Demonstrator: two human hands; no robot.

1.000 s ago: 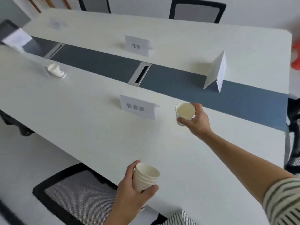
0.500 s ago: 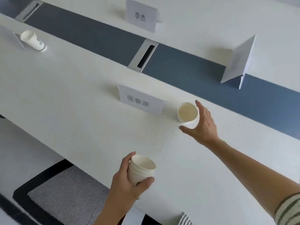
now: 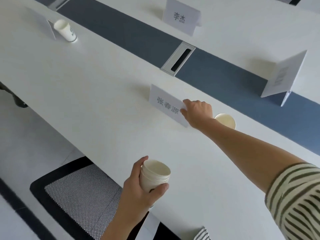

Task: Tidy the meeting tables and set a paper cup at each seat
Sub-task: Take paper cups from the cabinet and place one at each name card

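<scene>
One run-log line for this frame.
left hand: holds cup stack | right hand: grips name card | placed cup: upright beside card

Table top [image 3: 86, 87]: smooth, matt white, laminate-like; centre strip [image 3: 216, 78] matt slate-blue, equally smooth. Cable port [image 3: 178, 58] set in the strip: brushed silver metal frame, dull sheen, dark slot. Name card [image 3: 164, 103]: thin white paper or card, matt, grey print; far name card [image 3: 181, 16] the same stock; folded card [image 3: 285, 75] looks like stiff white card, slightly translucent at the fold. Stack of cups [image 3: 155, 175]: cream paper, matt, rolled rims visible. Single cup [image 3: 226, 120]: same cream paper. Cup near the far card [image 3: 65, 32]: white paper, printed. Chair back [image 3: 78, 201]: woven mesh cloth, rough, in a black frame. Sleeve [image 3: 297, 201]: striped soft cloth.
</scene>
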